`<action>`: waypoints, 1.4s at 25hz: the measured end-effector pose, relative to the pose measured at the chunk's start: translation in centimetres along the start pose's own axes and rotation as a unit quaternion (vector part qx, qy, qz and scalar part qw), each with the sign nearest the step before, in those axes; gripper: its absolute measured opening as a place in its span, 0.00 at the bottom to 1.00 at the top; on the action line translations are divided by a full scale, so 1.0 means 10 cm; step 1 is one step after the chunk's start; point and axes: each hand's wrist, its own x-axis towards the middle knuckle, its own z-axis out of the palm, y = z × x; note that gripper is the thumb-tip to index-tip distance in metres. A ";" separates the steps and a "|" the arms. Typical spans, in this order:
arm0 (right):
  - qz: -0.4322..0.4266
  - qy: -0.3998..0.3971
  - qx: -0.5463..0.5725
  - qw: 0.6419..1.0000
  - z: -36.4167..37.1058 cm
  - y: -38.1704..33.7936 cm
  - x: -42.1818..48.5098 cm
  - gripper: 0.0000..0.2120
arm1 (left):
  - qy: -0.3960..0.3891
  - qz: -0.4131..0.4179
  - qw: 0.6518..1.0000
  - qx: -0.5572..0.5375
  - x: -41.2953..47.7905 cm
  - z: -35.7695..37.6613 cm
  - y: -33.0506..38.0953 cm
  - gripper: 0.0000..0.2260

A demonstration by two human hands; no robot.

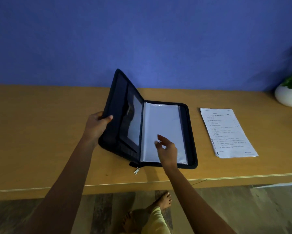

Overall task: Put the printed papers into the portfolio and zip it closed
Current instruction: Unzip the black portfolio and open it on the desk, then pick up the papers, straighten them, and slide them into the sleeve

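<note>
A dark navy zip portfolio (190, 132) lies on the wooden desk (40, 141), half open. Its left cover stands tilted up, and my left hand (96, 125) grips that cover's outer edge. The right half lies flat and shows clear plastic sleeves with a white sheet (162, 120) inside. My right hand (167, 147) hovers over the lower part of those sleeves with fingers spread, holding nothing. The silver zip puller (136, 170) hangs at the near edge by the spine. The printed papers (228, 132) lie in a stack on the desk to the right of the portfolio.
A white round pot with a green plant (288, 95) stands at the desk's far right. A blue wall (142, 39) runs right behind the desk. The desk's front edge (125, 184) is near me, with my bare feet on the floor below.
</note>
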 end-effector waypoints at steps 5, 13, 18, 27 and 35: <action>0.059 0.043 -0.299 0.951 -0.39 0.79 0.23 0.26 | 0.096 -0.013 0.992 0.075 0.13 -0.26 -0.44 0.12; 0.119 -0.007 -0.342 0.932 -0.50 1.12 0.37 0.33 | 0.099 -0.005 0.979 0.177 0.19 -0.47 -0.97 0.14; 0.093 -0.036 -0.349 0.932 -0.60 1.19 0.45 0.34 | 0.084 -0.050 0.932 0.348 0.23 -0.51 -1.26 0.19; 0.057 -0.064 -0.393 0.915 -0.72 1.28 0.53 0.36 | 0.118 -0.100 0.873 0.462 0.21 -0.38 -1.49 0.26; -0.024 -0.052 -0.482 0.874 -0.72 1.25 0.46 0.33 | 0.096 -0.051 0.857 0.504 0.11 -0.33 -1.51 0.26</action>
